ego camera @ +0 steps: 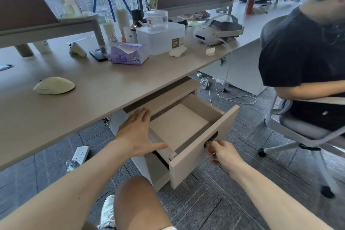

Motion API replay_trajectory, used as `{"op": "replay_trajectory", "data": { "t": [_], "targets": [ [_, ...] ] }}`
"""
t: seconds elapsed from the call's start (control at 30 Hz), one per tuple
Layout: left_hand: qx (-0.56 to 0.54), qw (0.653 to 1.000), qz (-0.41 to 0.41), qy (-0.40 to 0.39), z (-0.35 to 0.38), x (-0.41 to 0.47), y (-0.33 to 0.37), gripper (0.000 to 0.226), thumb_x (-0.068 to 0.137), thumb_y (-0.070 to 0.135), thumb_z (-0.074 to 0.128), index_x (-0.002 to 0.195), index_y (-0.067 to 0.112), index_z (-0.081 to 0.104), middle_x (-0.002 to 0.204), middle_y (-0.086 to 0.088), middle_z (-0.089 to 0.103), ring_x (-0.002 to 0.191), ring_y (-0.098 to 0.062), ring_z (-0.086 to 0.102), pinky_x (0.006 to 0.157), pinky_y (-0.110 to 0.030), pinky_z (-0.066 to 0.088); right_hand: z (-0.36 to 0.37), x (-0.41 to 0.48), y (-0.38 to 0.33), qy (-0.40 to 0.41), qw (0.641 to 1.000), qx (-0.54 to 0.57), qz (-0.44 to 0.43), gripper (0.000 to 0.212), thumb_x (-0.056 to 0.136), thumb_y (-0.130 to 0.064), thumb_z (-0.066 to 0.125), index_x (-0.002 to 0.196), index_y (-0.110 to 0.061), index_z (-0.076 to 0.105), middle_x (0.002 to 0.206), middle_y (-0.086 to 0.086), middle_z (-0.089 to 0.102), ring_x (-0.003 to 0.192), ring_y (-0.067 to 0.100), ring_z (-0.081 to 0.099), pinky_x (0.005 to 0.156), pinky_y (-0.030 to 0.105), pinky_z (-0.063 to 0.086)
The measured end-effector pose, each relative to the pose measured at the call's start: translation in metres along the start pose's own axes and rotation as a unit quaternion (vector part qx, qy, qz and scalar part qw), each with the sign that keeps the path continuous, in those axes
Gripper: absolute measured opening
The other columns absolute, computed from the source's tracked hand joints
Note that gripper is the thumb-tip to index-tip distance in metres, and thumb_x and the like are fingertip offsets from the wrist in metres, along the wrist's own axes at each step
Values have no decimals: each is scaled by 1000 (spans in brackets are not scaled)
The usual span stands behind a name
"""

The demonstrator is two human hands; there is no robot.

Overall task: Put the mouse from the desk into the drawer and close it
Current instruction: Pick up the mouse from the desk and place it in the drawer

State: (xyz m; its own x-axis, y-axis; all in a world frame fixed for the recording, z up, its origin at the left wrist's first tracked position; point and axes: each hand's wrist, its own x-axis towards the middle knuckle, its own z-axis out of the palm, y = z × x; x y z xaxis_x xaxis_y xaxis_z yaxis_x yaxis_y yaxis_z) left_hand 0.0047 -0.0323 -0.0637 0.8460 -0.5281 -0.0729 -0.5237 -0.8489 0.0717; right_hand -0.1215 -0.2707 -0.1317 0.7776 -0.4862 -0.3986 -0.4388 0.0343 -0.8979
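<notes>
A cream computer mouse (54, 85) lies on the beige desk (104, 87) at the left, well away from both hands. Under the desk the top drawer (203, 147) stands pulled out, and its inside is bare. My left hand (139, 133) hovers open over the drawer's left side, fingers spread, thumb near the drawer's side wall. My right hand (221, 152) pinches the key and key ring at the dark lock (211, 139) on the drawer front.
On the desk stand a purple tissue pack (128, 55), a clear plastic box (161, 38), a black phone (98, 55) and a white VR headset (217, 31). A person sits on a swivel chair (298, 129) at right. A power strip (80, 154) and cables lie on the floor.
</notes>
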Motion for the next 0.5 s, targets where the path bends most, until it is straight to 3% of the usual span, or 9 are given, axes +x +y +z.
{"op": "replay_trajectory", "data": {
  "t": [0.1, 0.2, 0.33, 0.43, 0.5],
  "targets": [
    [-9, 1000, -1, -13, -3, 2, -1, 136, 62, 96, 47, 159, 15, -3, 169, -4, -3, 154, -19, -3, 121, -39, 12, -7, 1, 5, 8, 999, -49, 5, 32, 100, -25, 47, 87, -2, 65, 78, 13, 67, 58, 21, 53, 63, 35, 49],
    [-27, 1000, 4, -10, -11, -1, -1, 128, 67, 91, 51, 160, 16, 5, 168, -5, 8, 153, -22, 9, 118, -41, 22, -20, -11, -4, 35, 974, -222, -40, 48, 96, -52, 46, 83, -13, 70, 77, 2, 76, 62, 19, 63, 62, 30, 46],
    [-64, 988, 90, 106, -41, -5, 5, 101, 79, 76, 57, 156, 21, 22, 156, -3, 38, 139, -23, 41, 105, -40, 42, -28, -29, -45, 83, 938, -285, -181, 42, 95, -54, 46, 76, -21, 64, 70, -6, 67, 70, 14, 62, 61, 28, 42],
    [-161, 961, 138, 178, -77, 0, -3, 80, 86, 54, 70, 150, 17, 38, 146, -6, 50, 132, -24, 46, 103, -24, 33, -8, -31, -85, 67, 909, -313, -268, 36, 95, -53, 50, 76, -23, 62, 67, -7, 64, 66, 9, 61, 58, 27, 43],
    [-162, 957, 122, 206, -96, 3, -25, 74, 88, 48, 69, 148, 15, 43, 145, -8, 51, 132, -24, 46, 101, -23, 30, 14, -29, -110, 46, 887, -341, -308, 35, 94, -54, 51, 79, -25, 62, 70, -9, 65, 69, 8, 62, 63, 28, 49]
  ]
}}
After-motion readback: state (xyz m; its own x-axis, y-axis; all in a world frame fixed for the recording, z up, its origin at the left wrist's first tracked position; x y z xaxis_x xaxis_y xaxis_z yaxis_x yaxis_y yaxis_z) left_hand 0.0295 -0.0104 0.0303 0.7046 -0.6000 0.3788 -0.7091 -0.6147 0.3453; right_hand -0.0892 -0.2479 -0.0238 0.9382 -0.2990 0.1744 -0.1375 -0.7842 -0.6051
